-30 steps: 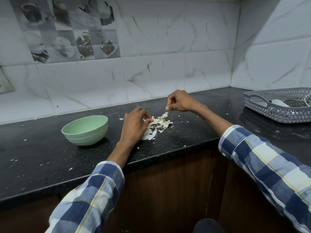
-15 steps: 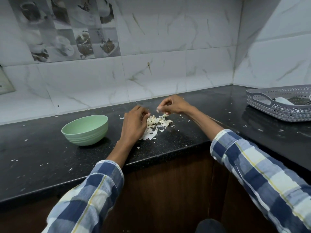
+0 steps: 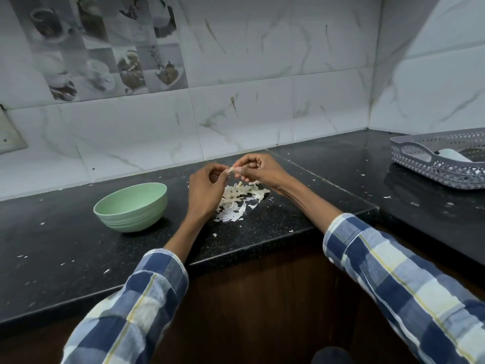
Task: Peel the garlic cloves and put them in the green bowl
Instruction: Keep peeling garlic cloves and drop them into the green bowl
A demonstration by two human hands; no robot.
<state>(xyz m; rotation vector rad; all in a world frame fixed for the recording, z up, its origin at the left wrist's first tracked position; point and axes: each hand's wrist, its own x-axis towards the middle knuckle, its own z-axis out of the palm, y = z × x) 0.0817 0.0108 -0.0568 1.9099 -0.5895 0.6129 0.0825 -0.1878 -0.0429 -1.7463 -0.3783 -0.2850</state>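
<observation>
A small garlic clove is being pinched between the two hands, raised just above the black countertop and over the pile of white garlic skins lying there. The left hand is curling its fingers inward, thumb and fingertips closing on the clove's left end; the right hand is gripping its right end with thumb and forefinger, the other fingers folding loosely into the palm. Both hands are meeting at the clove, nearly touching each other.

One green bowl is sitting upright on the counter to the left of the left hand, apart from it, and nothing is showing inside from this angle. Only one clove is showing; whether more are hiding in the skins cannot be told. Loose flecks of skin are scattering across the counter. One grey perforated basket is resting well apart at the far right, holding a pale object. Checked sleeves are covering both forearms.
</observation>
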